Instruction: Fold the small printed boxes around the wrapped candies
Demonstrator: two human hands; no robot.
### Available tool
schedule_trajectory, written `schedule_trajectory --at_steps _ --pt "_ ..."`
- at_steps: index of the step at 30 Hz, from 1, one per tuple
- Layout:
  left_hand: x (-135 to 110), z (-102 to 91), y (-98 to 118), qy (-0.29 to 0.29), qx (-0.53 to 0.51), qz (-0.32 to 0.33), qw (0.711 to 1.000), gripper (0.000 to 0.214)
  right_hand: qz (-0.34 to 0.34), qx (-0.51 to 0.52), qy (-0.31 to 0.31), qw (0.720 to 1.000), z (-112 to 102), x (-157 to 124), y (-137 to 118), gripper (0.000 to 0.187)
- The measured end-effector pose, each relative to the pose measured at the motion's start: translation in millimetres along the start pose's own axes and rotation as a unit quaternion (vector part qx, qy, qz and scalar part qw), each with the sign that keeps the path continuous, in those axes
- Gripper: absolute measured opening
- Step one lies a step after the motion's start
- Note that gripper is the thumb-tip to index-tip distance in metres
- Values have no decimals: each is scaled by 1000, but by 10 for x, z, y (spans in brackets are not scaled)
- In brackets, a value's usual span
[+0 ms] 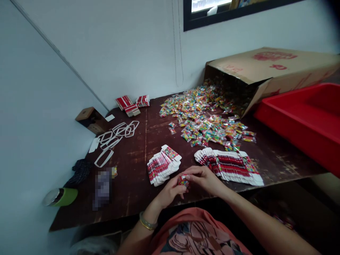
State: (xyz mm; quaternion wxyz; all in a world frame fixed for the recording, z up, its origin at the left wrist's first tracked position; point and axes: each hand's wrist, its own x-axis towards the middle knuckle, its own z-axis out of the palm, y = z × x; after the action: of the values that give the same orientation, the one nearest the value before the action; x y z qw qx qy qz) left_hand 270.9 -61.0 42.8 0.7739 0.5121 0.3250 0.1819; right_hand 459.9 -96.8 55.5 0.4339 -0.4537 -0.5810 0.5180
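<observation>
My left hand (170, 193) and my right hand (205, 179) meet over the table's front edge, both pinched on one small colourful box (183, 181). Just beyond them lie two fanned stacks of flat red-and-white cartons, one (162, 165) on the left and a longer one (231, 166) on the right. Farther back a heap of small colourful candy packets (204, 117) spills from a tipped cardboard box (265, 71).
A red plastic tray (305, 120) stands at the right. Folded red cartons (131, 104), white cardboard cut-outs (114, 138), a wooden block (89, 118), a dark cloth (79, 171) and a green flask (61, 197) occupy the dark wooden table's (132, 191) left side.
</observation>
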Motion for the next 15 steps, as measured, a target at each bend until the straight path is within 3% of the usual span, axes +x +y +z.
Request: schedule_trajectory --at_steps 5,9,12,15 --pt "-49 40 -59 93 -33 -84 992 45 -90 -157 60 982 218 -102 128 31" --pt "1 218 -79 80 -70 -99 989 47 -66 -134 84 985 237 -109 183 29" --pt "71 304 -12 18 -33 -52 998 49 -7 -87 147 985 -104 -295 87 30" --pt "115 210 39 0 55 8 998 45 47 -135 287 947 -704 -831 -61 32"
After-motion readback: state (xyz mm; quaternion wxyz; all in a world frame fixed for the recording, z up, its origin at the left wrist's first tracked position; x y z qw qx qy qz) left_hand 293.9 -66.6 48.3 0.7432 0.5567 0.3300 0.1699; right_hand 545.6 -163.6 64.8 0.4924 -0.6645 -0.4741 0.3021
